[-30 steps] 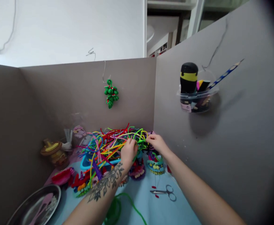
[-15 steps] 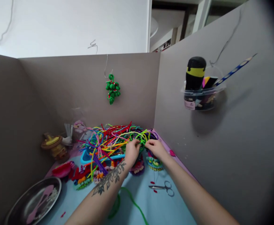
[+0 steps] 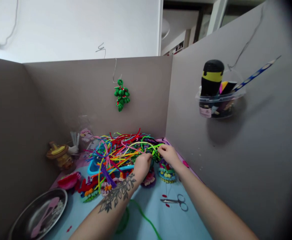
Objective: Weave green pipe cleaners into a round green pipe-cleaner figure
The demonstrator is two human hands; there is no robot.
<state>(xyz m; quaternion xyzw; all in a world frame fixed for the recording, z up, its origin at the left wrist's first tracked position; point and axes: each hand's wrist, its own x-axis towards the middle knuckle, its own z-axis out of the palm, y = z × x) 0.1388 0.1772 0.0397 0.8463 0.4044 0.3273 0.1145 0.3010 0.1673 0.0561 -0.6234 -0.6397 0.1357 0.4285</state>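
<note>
A heap of coloured pipe cleaners [image 3: 121, 146] fills and overhangs a blue tray [image 3: 93, 169] at the back of the table. My left hand [image 3: 143, 164] is at the heap's front right edge, fingers pinched together; what they hold is hidden behind the hand. Just right of it, my right hand [image 3: 169, 156] has thumb and fingertips closed at a bright green pipe cleaner [image 3: 158, 146]. Under my right hand stands a coloured fuzzy piece [image 3: 167, 174]. Metal scissors [image 3: 176, 201] lie in front of it on the blue table cover.
Long green pipe cleaner [image 3: 143, 215] lies between my forearms. Front left is a metal bowl [image 3: 65, 200] with a pink spoon [image 3: 44, 216]. Several fuzzy pieces sit before the tray. A clear tub [image 3: 216, 99] and a green ornament [image 3: 122, 96] hang on the grey partitions.
My right hand has moved slightly up and right, and my left hand slightly down, so their fingertips are a little farther apart. The whole view has shifted slightly.
</note>
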